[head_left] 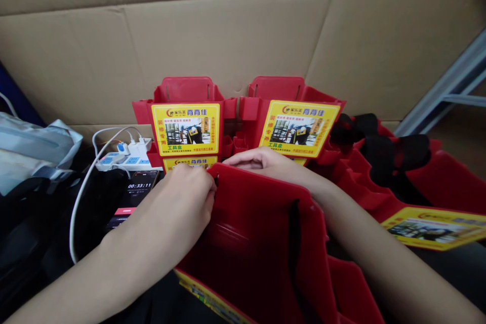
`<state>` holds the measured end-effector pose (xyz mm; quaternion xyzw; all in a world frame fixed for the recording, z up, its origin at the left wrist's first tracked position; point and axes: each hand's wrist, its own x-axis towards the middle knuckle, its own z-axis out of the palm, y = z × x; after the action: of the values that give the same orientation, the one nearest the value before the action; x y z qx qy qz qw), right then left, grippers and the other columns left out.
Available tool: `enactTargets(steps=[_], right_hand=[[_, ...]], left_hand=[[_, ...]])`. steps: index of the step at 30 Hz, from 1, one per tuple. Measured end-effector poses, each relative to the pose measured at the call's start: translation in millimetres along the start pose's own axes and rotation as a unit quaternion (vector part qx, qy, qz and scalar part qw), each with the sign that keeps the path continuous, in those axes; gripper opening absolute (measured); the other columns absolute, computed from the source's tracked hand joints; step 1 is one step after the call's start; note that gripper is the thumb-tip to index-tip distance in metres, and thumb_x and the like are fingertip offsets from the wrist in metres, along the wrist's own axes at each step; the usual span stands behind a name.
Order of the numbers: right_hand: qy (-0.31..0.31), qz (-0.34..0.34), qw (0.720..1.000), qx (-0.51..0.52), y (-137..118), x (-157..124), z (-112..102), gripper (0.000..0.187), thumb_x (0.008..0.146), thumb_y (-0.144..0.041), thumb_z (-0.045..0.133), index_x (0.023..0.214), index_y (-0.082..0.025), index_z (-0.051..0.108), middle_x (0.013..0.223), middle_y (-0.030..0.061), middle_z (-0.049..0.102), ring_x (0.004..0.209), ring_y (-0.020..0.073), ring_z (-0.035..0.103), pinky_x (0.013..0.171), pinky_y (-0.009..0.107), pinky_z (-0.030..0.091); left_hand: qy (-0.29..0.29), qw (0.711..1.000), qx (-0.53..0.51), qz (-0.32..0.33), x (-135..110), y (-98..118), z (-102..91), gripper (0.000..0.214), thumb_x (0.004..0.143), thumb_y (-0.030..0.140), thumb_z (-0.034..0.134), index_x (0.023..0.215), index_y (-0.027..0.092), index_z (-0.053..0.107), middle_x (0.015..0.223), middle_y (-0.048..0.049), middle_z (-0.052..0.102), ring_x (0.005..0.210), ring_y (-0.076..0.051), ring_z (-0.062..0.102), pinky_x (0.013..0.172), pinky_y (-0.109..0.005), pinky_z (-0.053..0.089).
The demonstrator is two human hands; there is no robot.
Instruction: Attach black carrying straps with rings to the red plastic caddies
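Note:
An open red plastic tool box (261, 187) stands tilted in front of me, its hollow inside facing up towards me. My left hand (190, 192) is closed at the upper left corner of its back panel, fingers curled by a slot with a small dark bit in it. Behind that panel's top edge lies my right hand (266, 159), fingers bent in; their tips and anything between them are hidden. A black strap (294, 243) hangs down inside the box from the right-hand slot. Part of a yellow label (205, 298) shows on the lower front.
Two labelled red tool boxes (186, 129) (299, 129) stand stacked on others at the back. More red boxes with black straps (413, 154) lie at right. At left are a phone (138, 187), a power strip (125, 159), a white cable (78, 207) and plastic bags (38, 147). Cardboard (228, 40) walls the back.

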<state>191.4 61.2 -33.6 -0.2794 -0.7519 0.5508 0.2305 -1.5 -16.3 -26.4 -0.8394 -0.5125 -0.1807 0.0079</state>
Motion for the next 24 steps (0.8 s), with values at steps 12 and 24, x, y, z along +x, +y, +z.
enactTargets(steps=[12,24], right_hand=[[0.005,-0.091,0.992,-0.089,5,12,9,0.023,0.072,-0.024,0.063,0.09,-0.012,0.067,0.099,0.0074,0.066,0.091,0.0179,0.061,0.079,0.029,0.046],[0.212,0.041,0.812,-0.542,-6,1,-6,0.02,0.076,-0.018,0.05,0.084,-0.017,0.068,0.081,0.0105,0.066,0.076,0.0224,0.061,0.068,0.033,0.042]], left_hand=[[0.025,0.999,-0.045,0.015,5,3,2.5,0.024,0.08,0.018,0.044,0.078,0.019,0.067,0.076,-0.0079,0.067,0.081,-0.023,0.063,0.074,-0.034,0.047],[-0.035,0.992,-0.109,0.056,21,-17,-18.7,0.017,0.082,0.032,0.05,0.089,0.02,0.061,0.084,0.0002,0.065,0.076,-0.014,0.059,0.066,-0.024,0.043]])
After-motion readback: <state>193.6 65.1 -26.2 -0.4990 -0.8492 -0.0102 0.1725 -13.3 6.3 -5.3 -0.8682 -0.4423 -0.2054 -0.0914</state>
